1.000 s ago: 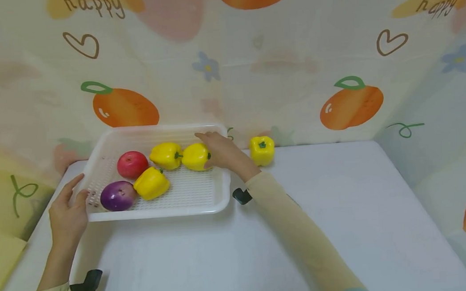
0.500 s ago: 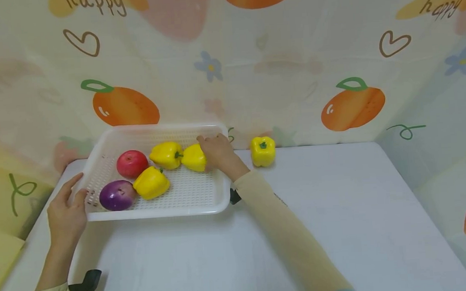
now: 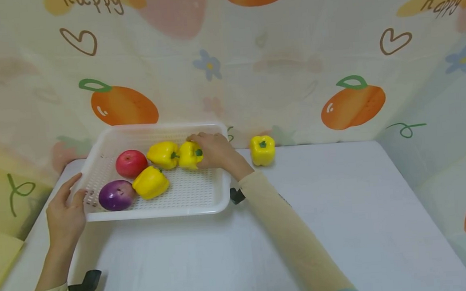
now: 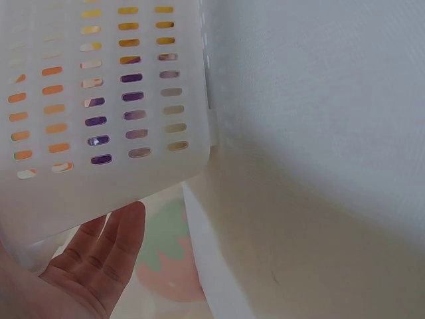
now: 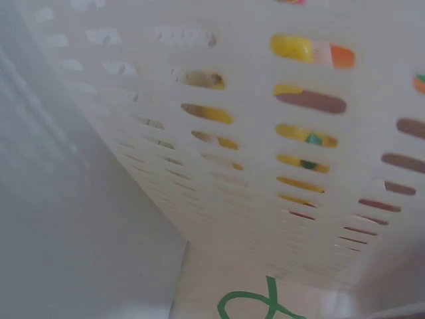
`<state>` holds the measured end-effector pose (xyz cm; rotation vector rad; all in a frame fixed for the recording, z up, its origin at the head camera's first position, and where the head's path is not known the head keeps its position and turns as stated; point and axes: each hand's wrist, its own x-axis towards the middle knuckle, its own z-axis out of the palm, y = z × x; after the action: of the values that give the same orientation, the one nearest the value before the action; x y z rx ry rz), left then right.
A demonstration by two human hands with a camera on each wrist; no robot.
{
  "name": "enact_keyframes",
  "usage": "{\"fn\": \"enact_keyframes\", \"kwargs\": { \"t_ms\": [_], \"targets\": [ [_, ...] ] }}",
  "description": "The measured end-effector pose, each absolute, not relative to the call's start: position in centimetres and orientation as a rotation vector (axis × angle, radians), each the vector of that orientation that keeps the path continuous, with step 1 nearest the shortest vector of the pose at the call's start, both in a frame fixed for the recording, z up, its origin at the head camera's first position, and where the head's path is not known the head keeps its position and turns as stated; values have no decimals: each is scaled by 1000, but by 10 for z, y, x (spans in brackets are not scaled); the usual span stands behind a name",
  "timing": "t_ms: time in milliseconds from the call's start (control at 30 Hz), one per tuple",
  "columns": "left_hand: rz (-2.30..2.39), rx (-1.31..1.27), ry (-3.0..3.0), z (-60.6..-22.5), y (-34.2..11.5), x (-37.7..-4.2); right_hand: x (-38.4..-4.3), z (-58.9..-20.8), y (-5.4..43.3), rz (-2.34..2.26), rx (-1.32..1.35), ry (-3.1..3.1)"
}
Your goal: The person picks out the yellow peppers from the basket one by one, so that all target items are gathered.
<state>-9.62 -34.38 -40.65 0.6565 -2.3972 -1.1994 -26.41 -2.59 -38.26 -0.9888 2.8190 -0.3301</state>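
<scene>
A white plastic basket (image 3: 193,210) stands at the back left of the table. My left hand (image 3: 65,216) touches the basket's left rim, its fingers (image 4: 119,242) extended along the outside. Inside the basket, my right hand (image 3: 217,151) holds a yellow bell pepper (image 3: 189,155) near the back right, its green stem turned towards the palm. Two more yellow bell peppers, one at the back (image 3: 163,155) and one in front (image 3: 151,182), lie to its left. A red round fruit or vegetable (image 3: 131,163) and a purple eggplant (image 3: 117,195) sit at the basket's left.
Another yellow bell pepper (image 3: 262,150) stands on the white table (image 3: 341,210), right of the basket by the back edge. A patterned cloth wall (image 3: 278,93) rises behind the table. The right wrist view mostly shows the basket's slotted side (image 5: 246,133).
My right hand has closed round the rightmost pepper in the basket and shifted it slightly left, turning its stem into view. My left hand stays at the rim.
</scene>
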Motion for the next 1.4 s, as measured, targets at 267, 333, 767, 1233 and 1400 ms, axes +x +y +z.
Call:
{"fn": "enact_keyframes", "kwargs": {
  "t_ms": [267, 333, 767, 1233, 1400],
  "targets": [
    [-1192, 663, -2391, -407, -344, -97, -264, -382, -20, -570, -1062, 2759],
    [-1193, 670, -2394, -407, -344, -97, -264, -382, -20, -619, -1050, 2747],
    [-1194, 666, -2391, -408, -344, -97, -260, -379, -12, -747, -1094, 2721],
    [-1184, 671, -2395, -406, -344, -97, -253, -379, 2, -920, -1198, 2693],
    [-1187, 663, -2391, -407, -343, -97, -249, -374, 7, -916, -1217, 2714]
  ]
}}
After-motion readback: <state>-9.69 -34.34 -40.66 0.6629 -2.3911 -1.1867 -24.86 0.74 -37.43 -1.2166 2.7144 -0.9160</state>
